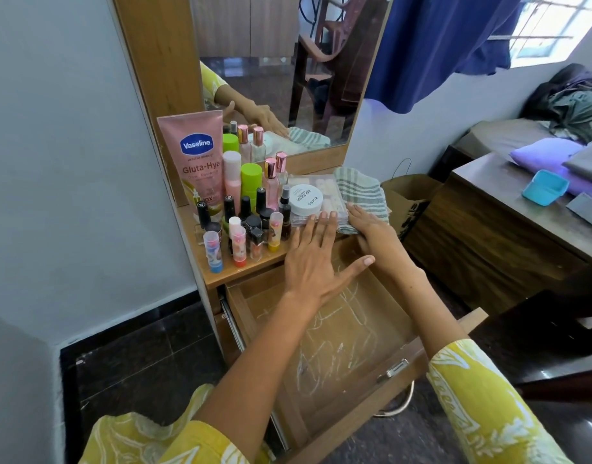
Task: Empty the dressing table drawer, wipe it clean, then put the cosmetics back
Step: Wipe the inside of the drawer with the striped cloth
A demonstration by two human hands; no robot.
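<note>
The wooden drawer [244, 316] is pulled out and holds nothing; white chalky streaks mark its floor. Several cosmetics stand on the dressing table top [251, 266]: a pink Vaseline tube [196, 155], green bottles [249, 182], small lip balms [237, 242] and a white nail-polish jar [304, 199] on a clear flat box [324, 192]. My left hand [313, 259] lies flat with straight fingers, fingertips touching the clear box. My right hand [371, 229] rests on the folded green-striped cloth [361, 192] at the table's right end.
A mirror [281, 72] rises behind the table and a grey wall stands on the left. A brown paper bag [408, 202] sits right of the table. Beyond it is a wooden desk [495, 236] with a teal box [544, 187]. Dark tiled floor lies below.
</note>
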